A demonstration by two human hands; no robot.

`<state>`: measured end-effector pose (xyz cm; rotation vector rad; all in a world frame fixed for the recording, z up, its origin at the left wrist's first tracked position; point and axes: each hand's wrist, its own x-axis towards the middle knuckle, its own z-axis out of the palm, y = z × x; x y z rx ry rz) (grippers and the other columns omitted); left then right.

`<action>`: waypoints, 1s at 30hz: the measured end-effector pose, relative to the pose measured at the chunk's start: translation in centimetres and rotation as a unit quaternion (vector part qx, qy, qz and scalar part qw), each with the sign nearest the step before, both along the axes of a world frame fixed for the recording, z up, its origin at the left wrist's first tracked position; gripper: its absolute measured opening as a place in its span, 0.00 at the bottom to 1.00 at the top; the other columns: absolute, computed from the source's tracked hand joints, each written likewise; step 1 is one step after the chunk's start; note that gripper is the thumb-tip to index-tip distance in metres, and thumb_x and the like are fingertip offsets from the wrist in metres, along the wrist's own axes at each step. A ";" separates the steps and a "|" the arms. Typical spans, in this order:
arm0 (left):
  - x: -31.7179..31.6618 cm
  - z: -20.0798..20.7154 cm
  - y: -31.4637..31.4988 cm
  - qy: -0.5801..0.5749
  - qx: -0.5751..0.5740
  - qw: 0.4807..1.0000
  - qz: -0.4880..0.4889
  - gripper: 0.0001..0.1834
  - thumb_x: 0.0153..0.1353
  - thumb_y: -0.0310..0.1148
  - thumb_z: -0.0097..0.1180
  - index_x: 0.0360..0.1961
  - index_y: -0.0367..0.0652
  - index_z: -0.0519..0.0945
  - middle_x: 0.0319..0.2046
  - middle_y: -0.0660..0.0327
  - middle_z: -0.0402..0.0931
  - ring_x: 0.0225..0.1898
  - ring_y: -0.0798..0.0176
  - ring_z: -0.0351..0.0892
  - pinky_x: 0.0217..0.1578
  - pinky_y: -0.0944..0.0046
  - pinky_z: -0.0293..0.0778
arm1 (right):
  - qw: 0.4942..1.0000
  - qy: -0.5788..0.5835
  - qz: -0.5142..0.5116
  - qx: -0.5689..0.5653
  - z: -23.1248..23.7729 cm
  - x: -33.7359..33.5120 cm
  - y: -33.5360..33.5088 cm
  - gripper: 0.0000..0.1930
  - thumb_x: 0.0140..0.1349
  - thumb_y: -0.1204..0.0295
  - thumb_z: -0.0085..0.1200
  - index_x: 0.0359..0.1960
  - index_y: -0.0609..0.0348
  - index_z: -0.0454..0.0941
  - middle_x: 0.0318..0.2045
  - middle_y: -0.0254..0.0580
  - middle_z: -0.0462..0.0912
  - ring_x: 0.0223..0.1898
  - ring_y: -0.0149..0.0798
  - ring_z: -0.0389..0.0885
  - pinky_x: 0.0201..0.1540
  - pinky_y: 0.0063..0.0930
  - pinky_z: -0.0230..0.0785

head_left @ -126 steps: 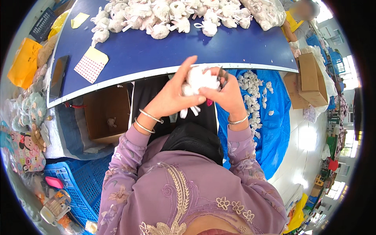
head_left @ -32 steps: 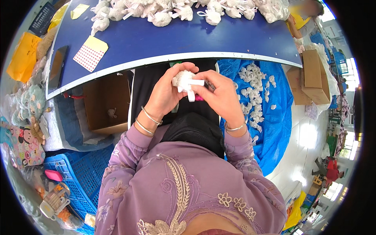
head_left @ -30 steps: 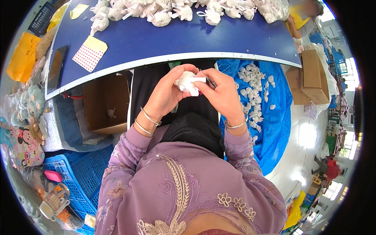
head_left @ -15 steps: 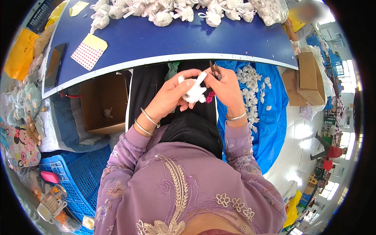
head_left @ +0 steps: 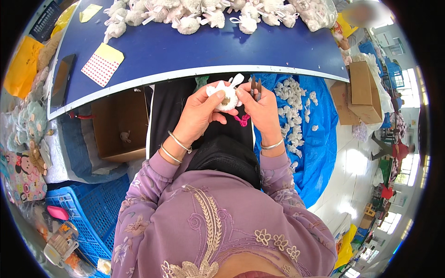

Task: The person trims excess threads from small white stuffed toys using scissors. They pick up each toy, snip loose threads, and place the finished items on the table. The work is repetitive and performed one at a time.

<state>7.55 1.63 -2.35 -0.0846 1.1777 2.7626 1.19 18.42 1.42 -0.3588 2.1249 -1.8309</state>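
Between my two hands, over my lap, is a small white plush toy piece (head_left: 226,98) with long ears and an opening in its middle. My left hand (head_left: 200,109) grips its left side, thumb on top. With thumb and fingers, my right hand (head_left: 260,111) pinches its right side near the upright ear. Small dark-bladed thread snips (head_left: 256,89) are also in my right hand, points up, their pink-wrapped handle (head_left: 242,120) showing below the palm.
Many white plush pieces (head_left: 187,24) lie along the blue table's (head_left: 185,58) far side. A dotted sticker sheet (head_left: 103,64) and a dark phone-like slab (head_left: 63,81) rest at left. More pieces lie on a blue sheet (head_left: 320,153) at right. An open cardboard box (head_left: 104,134) stands under the table.
The plush piece has turned in my hands, so its opening now faces up. My right fingers have shifted onto its right side, and the snips stand more upright.
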 end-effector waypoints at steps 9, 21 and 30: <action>0.6 0.5 -1.1 -0.013 -0.101 0.995 -0.002 0.29 0.68 0.40 0.51 0.66 0.39 0.63 0.58 0.50 0.72 0.45 0.57 0.83 0.30 0.71 0.79 | 0.955 0.128 -0.012 0.268 4.0 -6.8 9.2 0.11 0.61 0.68 0.59 0.35 0.66 0.81 0.29 0.33 0.81 0.31 0.24 0.75 0.36 0.20 0.67; -13.6 5.1 -6.4 0.246 -0.693 0.612 0.292 0.28 0.54 0.36 0.62 0.57 0.46 0.73 0.56 0.48 0.70 0.58 0.44 0.66 0.57 0.52 0.66 | 0.910 0.325 -0.087 0.244 1.0 -17.5 -1.9 0.30 0.50 0.56 0.66 0.49 0.65 0.78 0.43 0.53 0.82 0.44 0.49 0.82 0.48 0.34 0.73; -19.9 3.3 -5.8 0.174 -0.823 0.508 0.186 0.28 0.48 0.41 0.68 0.52 0.50 0.75 0.53 0.51 0.69 0.56 0.44 0.68 0.48 0.47 0.74 | 0.895 0.339 -0.140 0.255 -0.9 -15.9 -6.1 0.25 0.48 0.61 0.65 0.47 0.55 0.73 0.48 0.46 0.73 0.43 0.55 0.79 0.44 0.44 0.74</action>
